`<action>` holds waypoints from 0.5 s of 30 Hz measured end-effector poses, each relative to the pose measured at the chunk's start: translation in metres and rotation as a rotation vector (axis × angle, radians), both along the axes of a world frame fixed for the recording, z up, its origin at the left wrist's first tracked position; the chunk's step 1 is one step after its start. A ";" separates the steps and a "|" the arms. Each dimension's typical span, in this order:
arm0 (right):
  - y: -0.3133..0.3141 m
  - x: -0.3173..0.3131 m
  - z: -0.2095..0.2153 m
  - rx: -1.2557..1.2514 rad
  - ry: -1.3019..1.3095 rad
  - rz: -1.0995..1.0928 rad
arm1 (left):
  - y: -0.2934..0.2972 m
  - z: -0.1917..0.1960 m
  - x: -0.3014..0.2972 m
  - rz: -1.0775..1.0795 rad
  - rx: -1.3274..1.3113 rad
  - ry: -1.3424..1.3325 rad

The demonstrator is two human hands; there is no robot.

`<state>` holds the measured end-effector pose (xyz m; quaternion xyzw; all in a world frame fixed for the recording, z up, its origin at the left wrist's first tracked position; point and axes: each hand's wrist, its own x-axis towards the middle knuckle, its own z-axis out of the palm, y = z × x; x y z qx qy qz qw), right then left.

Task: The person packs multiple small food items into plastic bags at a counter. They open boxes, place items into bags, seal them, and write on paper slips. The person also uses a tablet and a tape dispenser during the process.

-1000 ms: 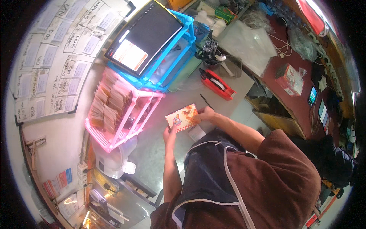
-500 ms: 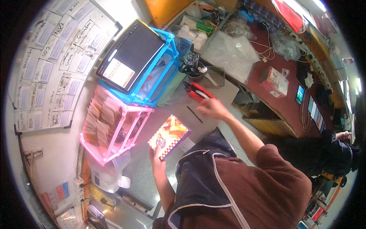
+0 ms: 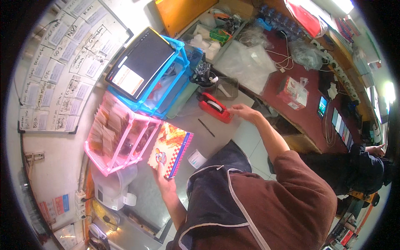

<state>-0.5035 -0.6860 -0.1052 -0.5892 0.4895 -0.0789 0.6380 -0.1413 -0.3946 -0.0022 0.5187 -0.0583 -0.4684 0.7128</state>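
My left hand (image 3: 163,180) grips the lower edge of a small cardboard food box (image 3: 168,150), printed with food pictures and a red checked border. It is tilted above the metal table (image 3: 148,210), beside the pink rack. My right hand (image 3: 246,112) is at the near right end of a red tape dispenser (image 3: 213,107) that holds a roll of tape. Its thumb and forefinger are pinched together; anything between them is too small to make out. A dark pen-like stick (image 3: 206,127) and a white label roll (image 3: 196,159) lie on the table between my hands.
A pink rack (image 3: 121,156) of packets and a blue rack (image 3: 171,98) with a tablet (image 3: 141,62) stand left. Behind the dispenser are a wire basket (image 3: 227,88) and a cup of black utensils (image 3: 203,75). A person (image 3: 354,171) is at the right.
My right hand has moved right, from over the dispenser to its end, and its fingers show clearly now. My left hand and the box have shifted left, closer to the pink rack.
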 end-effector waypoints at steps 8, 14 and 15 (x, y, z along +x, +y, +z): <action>0.056 -0.023 -0.039 -0.136 0.143 -0.167 | 0.002 -0.001 -0.004 0.081 -0.106 0.206; 0.044 -0.027 -0.055 -0.748 0.842 0.124 | -0.001 0.002 0.000 0.024 -0.220 0.508; 0.045 -0.020 -0.045 -0.625 0.864 -0.011 | -0.003 0.001 0.000 0.004 -0.263 0.558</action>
